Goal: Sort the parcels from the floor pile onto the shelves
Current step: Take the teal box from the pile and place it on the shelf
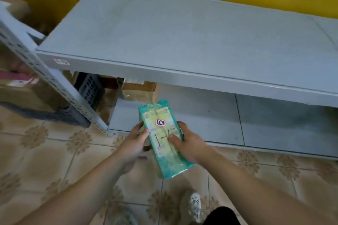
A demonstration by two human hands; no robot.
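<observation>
A long parcel (pixel 162 129) wrapped in green tape, with a pale label and a small red-edged sticker, is held in front of me above the tiled floor. My left hand (pixel 134 144) grips its left side, thumb on top. My right hand (pixel 188 142) grips its right side, thumb pressed on the label. The parcel sits level with the front edge of the bottom shelf (pixel 265 129). Higher up, the grey shelf (pixel 182 29) is bare.
A perforated grey upright post (pixel 60 86) stands at the left. A brown cardboard box (pixel 140 90) sits at the back of the bottom shelf beside a dark plastic crate (pixel 90 87). More boxes (pixel 22 89) lie left of the post. My shoe (pixel 192 204) is on the floor below.
</observation>
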